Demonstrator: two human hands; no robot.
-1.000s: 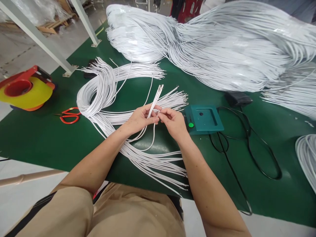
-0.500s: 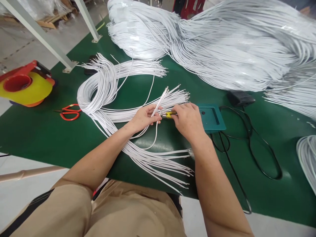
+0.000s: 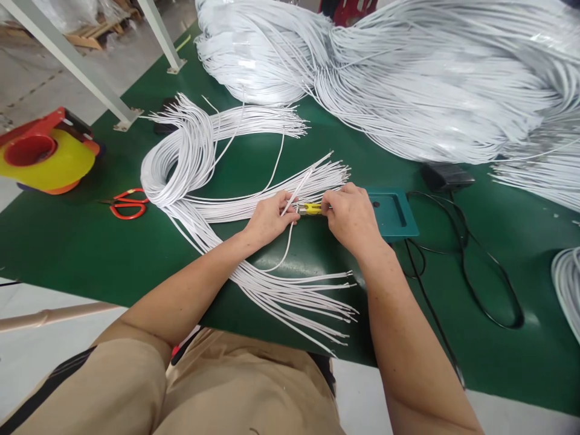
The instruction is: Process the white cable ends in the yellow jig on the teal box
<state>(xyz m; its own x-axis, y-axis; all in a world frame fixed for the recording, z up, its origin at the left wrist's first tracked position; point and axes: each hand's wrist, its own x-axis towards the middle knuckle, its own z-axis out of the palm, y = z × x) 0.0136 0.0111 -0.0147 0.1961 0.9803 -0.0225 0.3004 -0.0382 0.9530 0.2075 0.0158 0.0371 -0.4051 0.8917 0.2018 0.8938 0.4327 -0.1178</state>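
Note:
My left hand (image 3: 269,220) pinches a thin white cable (image 3: 290,244) between thumb and fingers. One stretch of it slants up to the right past the fingertips, and another loops down below them. My right hand (image 3: 352,214) is closed on a small yellow-handled tool (image 3: 312,208) with a metal tip. That tip meets the cable close to my left thumb; its exact kind and grip are too small to tell. Around and under my left arm lies a bent bundle of white cables (image 3: 176,166), its loose ends fanning out to the right behind and in front of my hands.
A teal tray-like device (image 3: 410,214) sits right of my right hand, with a black cord (image 3: 498,272) beyond. Red-handled scissors (image 3: 129,203) and a yellow-and-red tape dispenser (image 3: 67,160) are at left. A large heap of white cables (image 3: 408,78) fills the back of the green table (image 3: 90,254).
Both hands have shifted slightly to the right. The cable stretch above my left hand now leans further right, and the yellow-handled tool shows more of its length.

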